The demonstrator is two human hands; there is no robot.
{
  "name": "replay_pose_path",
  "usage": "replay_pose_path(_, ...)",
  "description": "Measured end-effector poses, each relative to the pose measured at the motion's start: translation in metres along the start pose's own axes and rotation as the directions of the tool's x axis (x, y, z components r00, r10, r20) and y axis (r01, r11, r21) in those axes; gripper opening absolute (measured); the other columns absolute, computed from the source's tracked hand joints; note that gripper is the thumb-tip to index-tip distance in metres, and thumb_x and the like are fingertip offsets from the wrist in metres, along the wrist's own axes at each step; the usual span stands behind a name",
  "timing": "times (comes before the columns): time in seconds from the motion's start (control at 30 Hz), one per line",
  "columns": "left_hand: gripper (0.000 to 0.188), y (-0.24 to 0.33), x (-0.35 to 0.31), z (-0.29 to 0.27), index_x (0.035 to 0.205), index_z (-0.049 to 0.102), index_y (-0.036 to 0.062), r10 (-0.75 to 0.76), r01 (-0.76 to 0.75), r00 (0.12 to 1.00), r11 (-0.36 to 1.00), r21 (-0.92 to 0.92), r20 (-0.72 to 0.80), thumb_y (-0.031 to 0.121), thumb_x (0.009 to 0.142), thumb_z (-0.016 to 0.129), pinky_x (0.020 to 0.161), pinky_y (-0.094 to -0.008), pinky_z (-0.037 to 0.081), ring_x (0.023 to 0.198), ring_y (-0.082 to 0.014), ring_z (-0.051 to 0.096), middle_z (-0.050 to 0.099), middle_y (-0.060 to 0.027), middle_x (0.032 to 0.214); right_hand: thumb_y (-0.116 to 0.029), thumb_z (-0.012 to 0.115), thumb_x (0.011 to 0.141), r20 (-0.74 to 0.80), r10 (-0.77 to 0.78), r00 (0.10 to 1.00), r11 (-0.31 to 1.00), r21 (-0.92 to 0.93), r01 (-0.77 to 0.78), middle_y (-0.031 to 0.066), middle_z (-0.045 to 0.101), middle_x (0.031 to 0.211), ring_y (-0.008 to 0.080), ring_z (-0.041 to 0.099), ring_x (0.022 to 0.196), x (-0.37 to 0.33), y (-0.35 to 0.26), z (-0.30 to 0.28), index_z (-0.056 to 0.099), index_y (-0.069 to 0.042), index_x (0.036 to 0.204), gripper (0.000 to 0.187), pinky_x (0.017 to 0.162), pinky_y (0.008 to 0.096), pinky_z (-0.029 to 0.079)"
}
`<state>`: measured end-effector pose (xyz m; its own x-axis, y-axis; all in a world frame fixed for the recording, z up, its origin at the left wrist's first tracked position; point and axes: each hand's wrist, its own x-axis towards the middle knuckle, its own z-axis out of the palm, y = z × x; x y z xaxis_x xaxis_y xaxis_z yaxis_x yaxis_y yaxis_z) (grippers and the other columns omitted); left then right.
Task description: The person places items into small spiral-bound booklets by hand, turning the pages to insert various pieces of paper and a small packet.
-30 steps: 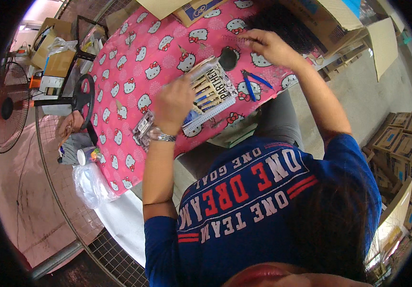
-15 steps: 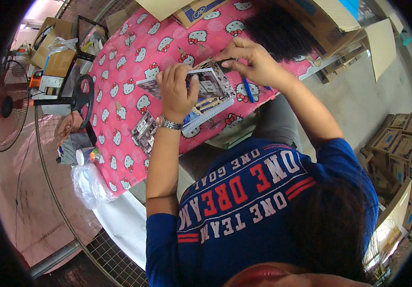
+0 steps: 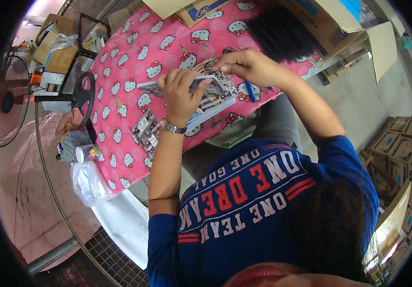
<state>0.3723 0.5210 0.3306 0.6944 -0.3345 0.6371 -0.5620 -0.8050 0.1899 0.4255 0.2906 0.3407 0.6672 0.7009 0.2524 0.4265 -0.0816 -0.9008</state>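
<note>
My left hand (image 3: 181, 98), a watch on its wrist, is closed on a booklet (image 3: 222, 92) with a grey, black and white patterned cover. The booklet stands partly opened on the pink table, its cover tilted up and a blue and beige page showing inside. My right hand (image 3: 251, 67) is pinched at the booklet's far edge, beside a beige and black striped part; what its fingertips hold is too small to make out. A blue pen (image 3: 249, 91) lies by my right wrist. Another patterned piece (image 3: 146, 133) rests left of my left forearm.
A pink cartoon-print cloth (image 3: 120, 91) covers the table. A bundle of thin black strands (image 3: 282, 36) lies at the far right, next to an open cardboard box (image 3: 325, 28). On the left are a black steering-wheel-shaped ring (image 3: 89, 98), a plastic bag (image 3: 89, 184) and a fan (image 3: 7, 105).
My right fingertips have moved slightly left and down against the booklet's far edge. The dark thing seen between them earlier is no longer plain. My left hand still grips the booklet, shifted slightly right.
</note>
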Motion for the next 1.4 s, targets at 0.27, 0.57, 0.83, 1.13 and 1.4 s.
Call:
replay_pose_path(0.27,0.023,0.002,0.003,0.001,0.090,0.065,0.0103,-0.033,0.033,0.999,0.999,-0.010,0.031,0.031,0.082,0.073,0.084,-0.0375,0.033,0.088,-0.0215,0.058,0.065,-0.0030,0.086,-0.007,0.068,0.081,-0.100,-0.242,0.965,0.845,-0.510,0.160,0.0118,0.061,0.095,0.0270,0.064,0.081,-0.013,-0.004,0.014,0.065,-0.011,0.119,0.038,0.067,0.0355,0.052)
replay_pose_path(0.57,0.021,0.008,0.007,-0.003,0.089,0.065,0.0088,-0.056,0.059,0.996,0.997,-0.044,0.067,0.027,0.082,0.072,0.086,-0.0376,0.033,0.087,-0.0220,0.058,0.064,-0.0034,0.086,-0.011,0.069,0.083,-0.241,-0.026,0.970,0.994,-0.111,-0.001,0.0104,0.058,0.087,0.0252,0.060,0.076,-0.019,0.003,0.025,0.067,-0.013,0.118,0.035,0.068,0.0337,0.049)
replay_pose_path(0.83,0.022,0.016,0.007,-0.005,0.092,0.065,0.0107,-0.040,0.046,0.995,0.997,-0.065,0.095,0.030,0.084,0.071,0.089,-0.0388,0.033,0.091,-0.0217,0.061,0.068,-0.0045,0.090,-0.009,0.067,0.086,-0.204,-0.207,0.957,0.948,-0.285,0.145,0.0102,0.060,0.087,0.0235,0.061,0.077,-0.020,-0.002,0.013,0.069,-0.006,0.113,0.027,0.068,0.0325,0.048)
replay_pose_path(1.13,0.022,0.010,0.013,-0.006,0.092,0.065,0.0106,-0.056,0.071,0.988,0.992,-0.103,0.145,0.031,0.084,0.070,0.088,-0.0391,0.033,0.090,-0.0225,0.060,0.068,-0.0048,0.090,-0.006,0.072,0.079,-0.279,-0.477,0.833,0.811,-0.504,0.295,0.0109,0.062,0.090,0.0277,0.063,0.083,-0.020,0.002,0.026,0.070,-0.006,0.104,0.025,0.073,0.0352,0.051)
replay_pose_path(1.4,0.024,0.012,0.012,-0.005,0.091,0.066,0.0104,-0.046,0.057,0.992,0.994,-0.095,0.119,0.032,0.083,0.072,0.088,-0.0383,0.034,0.090,-0.0220,0.060,0.067,-0.0044,0.089,-0.013,0.070,0.085,-0.262,-0.062,0.963,0.994,-0.106,0.035,0.0138,0.067,0.094,0.0283,0.066,0.084,-0.019,0.008,0.019,0.068,-0.004,0.102,0.019,0.072,0.0332,0.051)
